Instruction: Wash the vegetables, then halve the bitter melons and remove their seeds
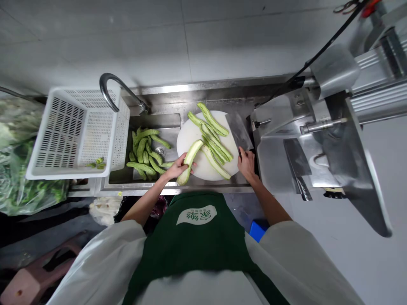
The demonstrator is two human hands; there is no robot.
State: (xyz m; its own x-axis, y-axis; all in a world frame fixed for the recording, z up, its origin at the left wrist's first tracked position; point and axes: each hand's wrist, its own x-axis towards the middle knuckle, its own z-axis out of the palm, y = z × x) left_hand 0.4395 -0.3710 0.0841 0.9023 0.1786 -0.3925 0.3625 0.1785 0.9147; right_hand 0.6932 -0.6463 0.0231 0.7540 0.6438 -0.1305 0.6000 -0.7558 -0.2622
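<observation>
My left hand (178,167) is closed on a pale green split gourd (190,162), which slants over the left front edge of a round white cutting board (203,169). Several long cut gourd pieces (214,142) lie across the middle of the board. At the board's right edge, my right hand (246,163) is closed on the handle end of a wide cleaver (238,131), whose blade lies flat over the board's right side. Whole green gourds (146,152) are heaped in the sink just left of the board.
A white plastic basket (119,140) stands left, with a few small green bits inside. The faucet (110,95) arches beside it. On the right are a metal slicing machine (276,148) and another cleaver (295,156). Bagged greens (28,186) sit far left.
</observation>
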